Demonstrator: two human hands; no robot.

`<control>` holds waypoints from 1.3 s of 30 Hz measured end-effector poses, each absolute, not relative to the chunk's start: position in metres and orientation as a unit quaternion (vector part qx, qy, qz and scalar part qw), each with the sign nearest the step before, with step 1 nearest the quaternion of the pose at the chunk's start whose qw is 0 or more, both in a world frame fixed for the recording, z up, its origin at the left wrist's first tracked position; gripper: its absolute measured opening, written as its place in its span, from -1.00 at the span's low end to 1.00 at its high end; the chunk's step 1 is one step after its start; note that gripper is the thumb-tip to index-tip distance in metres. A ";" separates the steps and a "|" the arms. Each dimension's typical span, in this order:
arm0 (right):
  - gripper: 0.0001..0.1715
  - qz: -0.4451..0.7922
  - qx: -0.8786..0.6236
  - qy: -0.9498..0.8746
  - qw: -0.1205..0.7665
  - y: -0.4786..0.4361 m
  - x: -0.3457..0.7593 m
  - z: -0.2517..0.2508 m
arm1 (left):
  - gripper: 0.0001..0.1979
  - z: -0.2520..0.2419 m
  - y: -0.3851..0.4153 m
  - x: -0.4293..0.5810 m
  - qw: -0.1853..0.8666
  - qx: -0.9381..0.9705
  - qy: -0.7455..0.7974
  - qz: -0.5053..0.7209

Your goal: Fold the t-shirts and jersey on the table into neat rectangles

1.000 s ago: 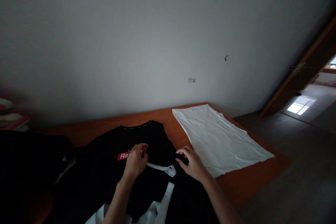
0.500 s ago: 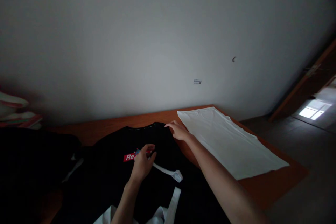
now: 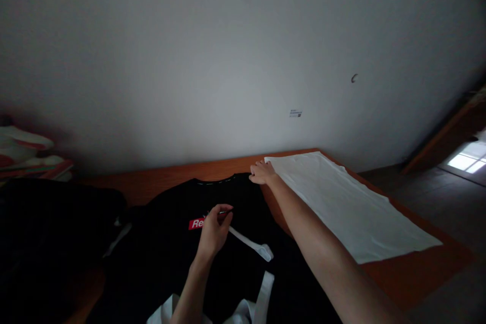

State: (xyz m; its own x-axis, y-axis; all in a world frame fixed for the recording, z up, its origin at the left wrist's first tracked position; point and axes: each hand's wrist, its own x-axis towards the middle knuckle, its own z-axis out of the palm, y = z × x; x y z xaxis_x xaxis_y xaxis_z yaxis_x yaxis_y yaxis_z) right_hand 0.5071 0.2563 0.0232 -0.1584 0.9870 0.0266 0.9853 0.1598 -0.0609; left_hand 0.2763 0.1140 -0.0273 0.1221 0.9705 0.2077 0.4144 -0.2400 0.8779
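Observation:
A black T-shirt [image 3: 170,253] with a red and white chest label [image 3: 197,224] lies spread on the orange wooden table [image 3: 159,185]. My left hand [image 3: 214,228] rests on its chest with fingers pinched on the cloth near the label, beside a white strap [image 3: 250,243] that crosses the shirt. My right hand [image 3: 261,173] reaches far forward and grips the shirt's right shoulder by the collar. A folded white cloth [image 3: 349,207] lies flat to the right, just beside that hand.
A dark pile of clothes [image 3: 49,233] sits at the left, with stacked items [image 3: 26,154] behind it. A plain wall stands behind the table. At the right the table ends above a tiled floor [image 3: 451,202] and a doorway [image 3: 461,142].
My right hand moved from the shirt's middle right edge up to its shoulder near the collar. My left hand stayed pinched on the chest. The view shifted slightly left.

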 end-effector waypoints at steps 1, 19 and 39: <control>-0.66 0.010 -0.653 -0.756 0.046 0.252 0.506 0.022 | -0.80 -0.030 0.113 0.276 0.316 0.676 0.525 0.409; -0.23 0.054 -0.643 -0.751 0.138 0.129 0.464 -0.045 | -0.48 -0.040 0.102 0.280 0.015 0.690 0.691 0.216; -0.40 -0.022 -0.603 -0.766 0.223 0.158 0.502 -0.046 | -0.58 -0.009 0.108 0.131 -0.090 0.687 0.693 0.197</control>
